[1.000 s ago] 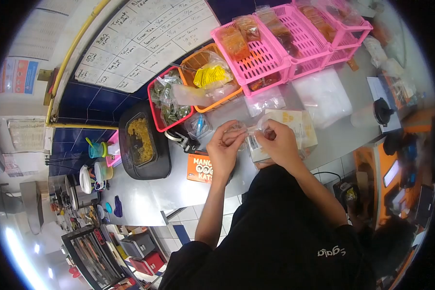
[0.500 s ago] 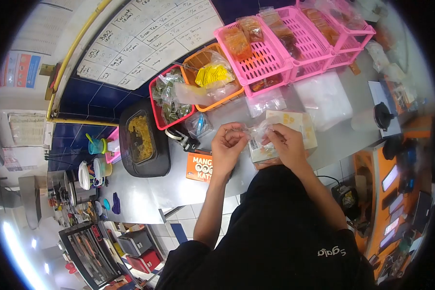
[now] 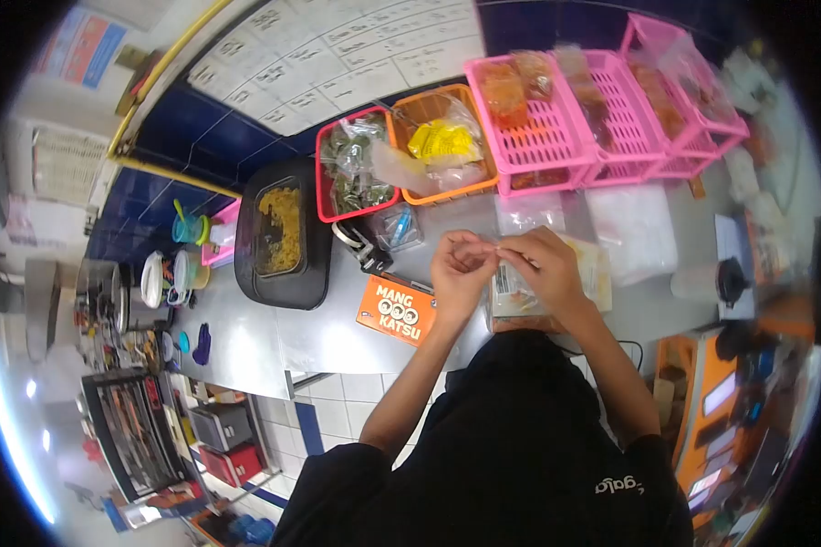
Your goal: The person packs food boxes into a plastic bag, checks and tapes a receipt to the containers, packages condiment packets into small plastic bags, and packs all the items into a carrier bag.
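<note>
My left hand (image 3: pixel 462 272) and my right hand (image 3: pixel 545 266) meet over the steel counter, fingertips pinched together. A bit of clear plastic seems to be between them, though it is too small to make out well. Just under my right hand lies a pale printed box (image 3: pixel 593 273) with plastic on it. An orange box (image 3: pixel 397 310) lettered "MANG KATSU" lies left of my left hand. Behind the hands, a clear plastic packet (image 3: pixel 531 215) and a stack of white plastic sheets (image 3: pixel 633 235) rest on the counter.
Along the wall stand a red basket (image 3: pixel 321 187) of green packets, an orange basket (image 3: pixel 447 193) with a yellow packet, and pink crates (image 3: pixel 543 137) of bagged food. A black tub (image 3: pixel 287 278) of yellow food and a black-and-silver tool (image 3: pixel 365 248) are on the left.
The view has shifted, so the counter items sit further right or lower. Both hands have come closer together, and the clear plastic that showed between them is now mostly hidden.
</note>
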{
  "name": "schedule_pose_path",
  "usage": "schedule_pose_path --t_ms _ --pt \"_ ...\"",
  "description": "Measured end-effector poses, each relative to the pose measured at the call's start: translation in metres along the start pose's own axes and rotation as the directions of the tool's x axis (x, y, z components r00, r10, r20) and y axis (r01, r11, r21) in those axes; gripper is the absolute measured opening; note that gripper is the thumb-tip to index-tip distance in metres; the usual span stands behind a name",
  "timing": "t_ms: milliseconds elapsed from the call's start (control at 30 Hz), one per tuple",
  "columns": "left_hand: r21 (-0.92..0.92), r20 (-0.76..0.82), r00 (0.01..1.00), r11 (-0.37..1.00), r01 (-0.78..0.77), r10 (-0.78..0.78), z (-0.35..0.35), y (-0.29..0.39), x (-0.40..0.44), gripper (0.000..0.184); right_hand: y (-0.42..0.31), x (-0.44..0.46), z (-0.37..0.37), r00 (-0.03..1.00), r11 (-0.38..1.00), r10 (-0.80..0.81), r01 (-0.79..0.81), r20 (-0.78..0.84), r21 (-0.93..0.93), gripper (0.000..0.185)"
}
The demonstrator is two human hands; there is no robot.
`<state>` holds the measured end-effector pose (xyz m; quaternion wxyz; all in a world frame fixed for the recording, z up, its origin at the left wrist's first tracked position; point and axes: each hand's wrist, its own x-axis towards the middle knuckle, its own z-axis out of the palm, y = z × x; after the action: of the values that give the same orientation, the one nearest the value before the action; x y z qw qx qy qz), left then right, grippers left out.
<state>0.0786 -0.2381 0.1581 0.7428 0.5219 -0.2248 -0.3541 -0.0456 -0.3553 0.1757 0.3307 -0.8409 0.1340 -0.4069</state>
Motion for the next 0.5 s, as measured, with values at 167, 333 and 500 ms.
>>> schedule_pose_path --t_ms 167,333,500 --pt "0.006 -0.051 0.991 0.992 -0.124 0.124 0.008 -0.023 -0.006 0.013 -0.003 0.001 -0.001 0.881 0.824 0.466 -0.464 0.076 0.327 0.014" --pt "0.089 -0.021 0.993 0.99 -0.111 0.113 0.005 -0.029 -0.005 0.016 0.002 -0.006 -0.004 0.916 0.876 0.391 -0.4 0.087 0.271 0.016" --pt "0.009 -0.033 0.988 0.988 -0.153 0.153 0.013 -0.024 -0.003 0.016 -0.001 -0.006 -0.005 0.953 0.926 0.304 -0.298 0.013 0.233 0.016"
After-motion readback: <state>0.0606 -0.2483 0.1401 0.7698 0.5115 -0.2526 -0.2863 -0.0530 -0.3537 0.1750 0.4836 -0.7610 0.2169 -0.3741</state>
